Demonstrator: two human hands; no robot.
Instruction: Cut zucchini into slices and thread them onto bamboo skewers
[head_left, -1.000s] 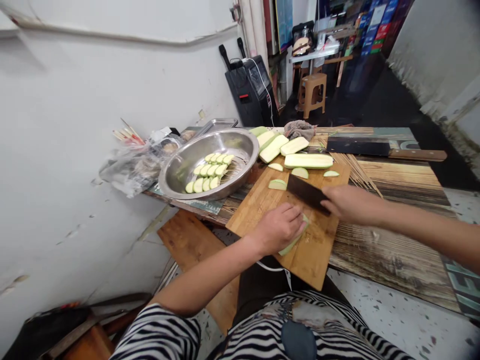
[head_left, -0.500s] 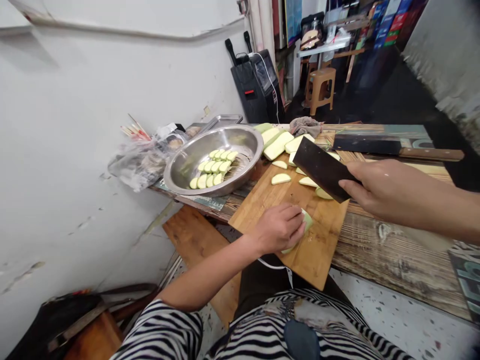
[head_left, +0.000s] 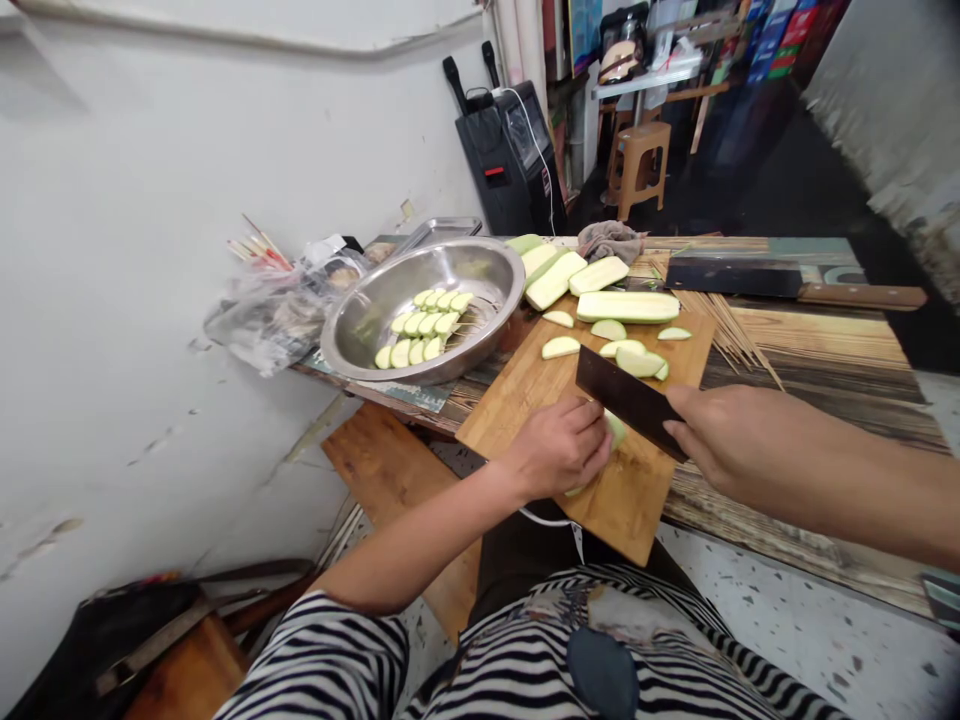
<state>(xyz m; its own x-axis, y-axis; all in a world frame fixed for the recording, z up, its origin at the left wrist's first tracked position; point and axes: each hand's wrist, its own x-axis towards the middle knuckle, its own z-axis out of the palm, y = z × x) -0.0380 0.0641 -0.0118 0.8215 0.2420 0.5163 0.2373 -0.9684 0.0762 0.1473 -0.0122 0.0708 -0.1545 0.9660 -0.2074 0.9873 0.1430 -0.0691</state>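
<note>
My left hand (head_left: 562,448) is closed around a pale green zucchini piece (head_left: 613,430) on the wooden cutting board (head_left: 517,410), hiding most of it. My right hand (head_left: 709,430) grips a dark cleaver (head_left: 628,400), its blade just above and beside that piece, close to my left fingertips. Cut slices (head_left: 637,362) lie scattered on the upper part of the board. A halved zucchini (head_left: 628,307) rests across its far edge, and more halves (head_left: 556,278) are piled behind. In the metal basin (head_left: 352,367) at the left, skewered slices (head_left: 427,323) lie in rows.
A second cleaver (head_left: 735,278) with a wooden handle lies at the right back, beside thin bamboo skewers (head_left: 739,340). A crumpled cloth (head_left: 609,242) sits behind the halves. Plastic bags (head_left: 262,315) are left of the basin, against the wall. A black speaker (head_left: 510,160) stands beyond the table.
My right hand has lowered the cleaver toward the piece under my left hand, uncovering slices, the halved zucchini and skewers. My left hand keeps its hold.
</note>
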